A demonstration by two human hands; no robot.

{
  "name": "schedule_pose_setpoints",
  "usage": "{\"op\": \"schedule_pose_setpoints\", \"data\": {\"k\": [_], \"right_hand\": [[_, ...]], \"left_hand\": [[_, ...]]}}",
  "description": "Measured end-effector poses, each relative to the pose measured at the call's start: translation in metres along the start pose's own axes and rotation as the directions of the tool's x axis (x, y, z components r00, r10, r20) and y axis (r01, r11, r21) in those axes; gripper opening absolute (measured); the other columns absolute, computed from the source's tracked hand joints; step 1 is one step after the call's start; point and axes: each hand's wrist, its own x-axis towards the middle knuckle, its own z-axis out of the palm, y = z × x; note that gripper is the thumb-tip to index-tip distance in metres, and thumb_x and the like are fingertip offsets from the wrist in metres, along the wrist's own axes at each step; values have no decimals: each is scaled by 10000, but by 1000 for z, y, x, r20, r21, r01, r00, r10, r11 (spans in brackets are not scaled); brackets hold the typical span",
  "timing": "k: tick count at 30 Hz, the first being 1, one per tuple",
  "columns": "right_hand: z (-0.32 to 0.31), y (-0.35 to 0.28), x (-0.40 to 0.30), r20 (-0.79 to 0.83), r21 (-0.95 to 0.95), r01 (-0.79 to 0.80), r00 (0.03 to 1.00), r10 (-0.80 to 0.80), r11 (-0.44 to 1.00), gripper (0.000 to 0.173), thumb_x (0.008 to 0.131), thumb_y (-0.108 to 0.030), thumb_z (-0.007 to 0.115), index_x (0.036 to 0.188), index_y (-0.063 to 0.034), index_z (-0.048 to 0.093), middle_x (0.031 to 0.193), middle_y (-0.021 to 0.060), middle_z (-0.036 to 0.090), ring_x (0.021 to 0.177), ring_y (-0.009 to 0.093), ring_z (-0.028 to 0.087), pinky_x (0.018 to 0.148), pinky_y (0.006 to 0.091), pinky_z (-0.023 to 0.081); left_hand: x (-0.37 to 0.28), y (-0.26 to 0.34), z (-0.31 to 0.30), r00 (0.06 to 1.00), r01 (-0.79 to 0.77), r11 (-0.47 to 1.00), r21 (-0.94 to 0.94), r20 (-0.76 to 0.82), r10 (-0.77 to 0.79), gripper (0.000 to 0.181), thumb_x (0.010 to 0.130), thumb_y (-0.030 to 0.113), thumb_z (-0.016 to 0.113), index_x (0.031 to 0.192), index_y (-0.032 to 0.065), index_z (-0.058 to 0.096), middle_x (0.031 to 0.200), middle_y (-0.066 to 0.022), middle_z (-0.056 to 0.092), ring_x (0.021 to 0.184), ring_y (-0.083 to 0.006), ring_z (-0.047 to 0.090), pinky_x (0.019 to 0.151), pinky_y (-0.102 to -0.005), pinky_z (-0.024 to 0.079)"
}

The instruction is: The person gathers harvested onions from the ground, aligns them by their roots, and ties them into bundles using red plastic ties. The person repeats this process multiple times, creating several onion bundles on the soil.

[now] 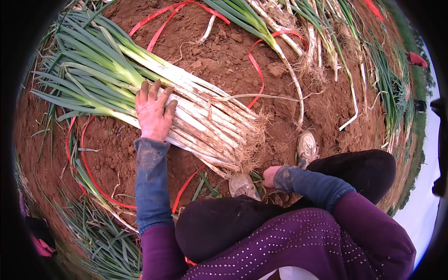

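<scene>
My left hand (154, 112), soiled at the fingertips, lies spread on top of a thick bundle of Welsh onions (206, 119), where the green leaves turn to white stalks. The bundle slants across the soil, leaves at the upper left and fibrous roots at the lower right. Close to the root end, my right hand (270, 176) is low by my shoes; its fingers are hidden, so whether it holds anything is unclear. A red plastic strap (185, 187) shows below the bundle, and another red strap (155, 38) loops out above it.
Loose onions with roots (311, 45) lie at the upper right, beside a curled red strap (259, 71). More onion leaves (101, 234) spread at the lower left. My shoes (243, 185) stand on crumbly reddish soil (206, 59). Further onions (388, 94) lie along the right.
</scene>
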Motion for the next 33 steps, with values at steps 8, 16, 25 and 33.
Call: {"op": "schedule_pose_setpoints", "data": {"k": [8,16,25,33], "right_hand": [[49,10,73,-193,20,324,929,-315,946,328,941,-230,544,1147,-23,692,983,206,733,813,300,745,709,405,601],[-43,-21,4,117,102,-49,992,37,994,557,929,-467,526,1160,12,690,1068,244,713,1111,382,661,979,486,479],[-333,124,-216,-870,101,-349,423,253,931,478,942,-411,548,1101,24,666,1031,287,695,1013,435,669,906,509,509],[-248,303,-195,-708,449,-379,401,582,809,508,843,-429,669,1106,5,691,1100,268,694,1080,407,658,940,472,516]], "left_hand": [[1,2,3,999,15,1000,6,-38,-15,374,873,233,727,1246,203,716,1465,-105,540,1423,-384,382,1182,-531,279],[-15,18,21,996,65,998,27,-60,-64,357,895,256,687,1245,188,703,1521,-135,471,1437,-407,352,1196,-565,234],[-10,28,16,996,29,999,-34,-85,-32,338,911,198,645,1239,144,706,1513,-140,469,1434,-419,344,1194,-576,237],[-6,39,13,996,84,996,29,35,-85,296,914,170,658,1201,128,716,1551,-137,448,1471,-419,291,1203,-575,223]]}}
